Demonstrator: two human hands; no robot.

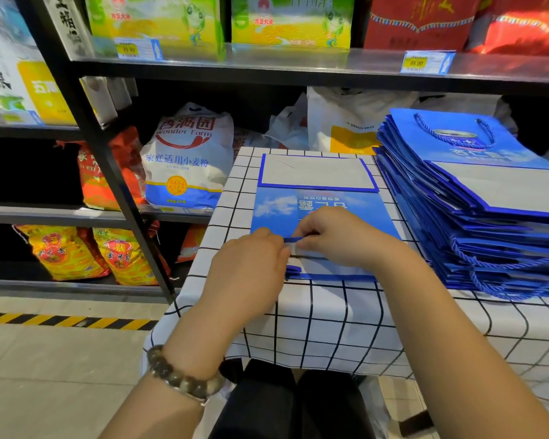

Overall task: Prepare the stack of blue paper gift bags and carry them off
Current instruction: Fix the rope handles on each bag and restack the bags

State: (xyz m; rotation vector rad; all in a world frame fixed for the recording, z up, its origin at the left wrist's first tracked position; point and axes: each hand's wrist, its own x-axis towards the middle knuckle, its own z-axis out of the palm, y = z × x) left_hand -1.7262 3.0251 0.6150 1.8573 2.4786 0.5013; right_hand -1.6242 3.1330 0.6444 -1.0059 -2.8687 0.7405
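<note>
The flat blue gift bag [317, 210] lies printed side up on the checked tablecloth [330, 315] before me, left of the tall stack of bags [476, 213]. My left hand [251, 264] and right hand [333, 236] both pinch its near edge shut. Tugging unevenly could tear or crease the glossy paper.

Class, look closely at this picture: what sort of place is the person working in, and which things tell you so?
Most likely a grocery shop. Price tags are clipped to the shelf edge, and bags of flour and rice fill the racks beside the table.
</note>
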